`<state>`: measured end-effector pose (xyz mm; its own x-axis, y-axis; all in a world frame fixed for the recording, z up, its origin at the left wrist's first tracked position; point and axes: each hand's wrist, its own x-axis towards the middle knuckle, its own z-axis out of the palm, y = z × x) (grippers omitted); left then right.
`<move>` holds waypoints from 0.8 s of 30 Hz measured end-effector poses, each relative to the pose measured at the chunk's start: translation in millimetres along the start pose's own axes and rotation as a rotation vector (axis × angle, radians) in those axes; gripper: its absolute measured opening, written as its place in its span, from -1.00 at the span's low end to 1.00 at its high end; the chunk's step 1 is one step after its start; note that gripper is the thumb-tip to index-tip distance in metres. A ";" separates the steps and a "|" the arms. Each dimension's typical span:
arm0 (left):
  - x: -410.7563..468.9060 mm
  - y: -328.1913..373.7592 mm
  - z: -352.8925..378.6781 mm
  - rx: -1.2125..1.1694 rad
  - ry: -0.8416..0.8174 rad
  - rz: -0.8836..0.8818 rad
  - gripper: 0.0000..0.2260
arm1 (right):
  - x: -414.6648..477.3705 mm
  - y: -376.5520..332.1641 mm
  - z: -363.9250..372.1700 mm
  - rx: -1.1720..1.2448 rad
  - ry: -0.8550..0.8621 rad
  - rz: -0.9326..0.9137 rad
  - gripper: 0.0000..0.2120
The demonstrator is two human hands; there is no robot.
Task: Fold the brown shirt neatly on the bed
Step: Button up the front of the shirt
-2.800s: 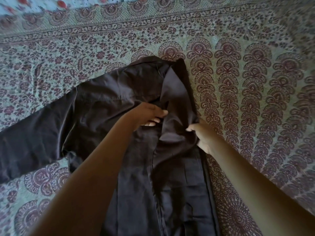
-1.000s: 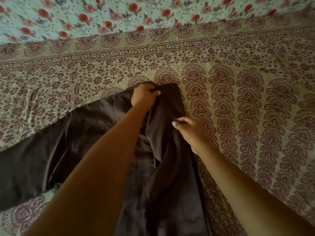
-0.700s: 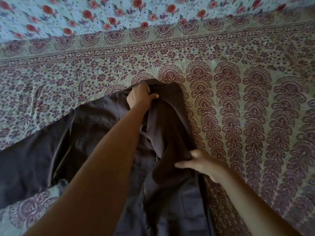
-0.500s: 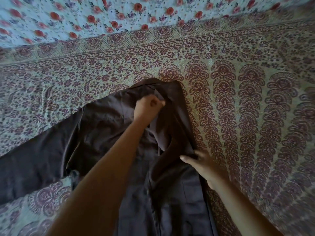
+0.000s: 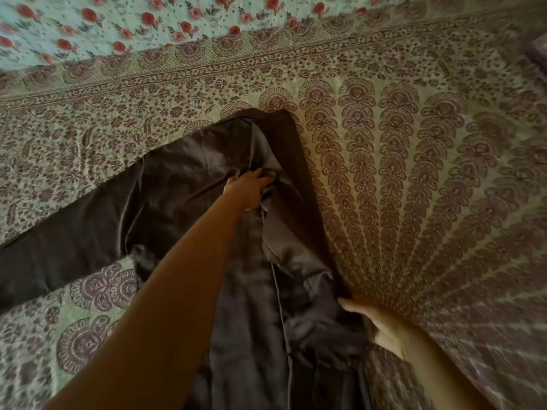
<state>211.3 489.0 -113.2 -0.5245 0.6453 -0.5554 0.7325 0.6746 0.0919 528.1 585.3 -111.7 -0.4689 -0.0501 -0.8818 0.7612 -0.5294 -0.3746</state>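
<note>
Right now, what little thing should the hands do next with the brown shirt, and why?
Probably smooth the folded-in side flat. The left hand presses the brown shirt below the collar, the right hand touches its edge, and the cloth between them looks rumpled. The other sleeve lies spread out on the bed, unfolded.

A brown shirt (image 5: 177,196) of thin, smooth cloth catches the light with a soft, satin-like sheen, its surface creased and rumpled where it is doubled over. The printed bedspread (image 5: 414,173) under it is matt woven cloth, slightly coarse in look. A flowered sheet (image 5: 118,25) beyond it is also dull-finished cloth, blurred here.
</note>
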 end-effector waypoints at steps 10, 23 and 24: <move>-103.8 50.9 79.2 -1.041 0.141 -0.455 -0.72 | -39.6 45.9 7.3 -0.205 0.206 -0.233 -0.87; -186.6 121.7 124.3 -1.873 -0.483 -0.484 -0.43 | -71.9 68.8 41.4 0.211 0.098 -0.141 -0.74; -189.5 120.8 125.2 -1.949 -0.377 -0.511 -0.54 | -74.8 71.7 40.1 0.184 0.076 -0.127 -0.74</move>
<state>453.5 403.4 -100.3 -0.2050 0.3949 -0.8956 -0.8887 0.3084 0.3394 599.8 517.1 -61.0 -0.5153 0.0872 -0.8526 0.6001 -0.6735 -0.4316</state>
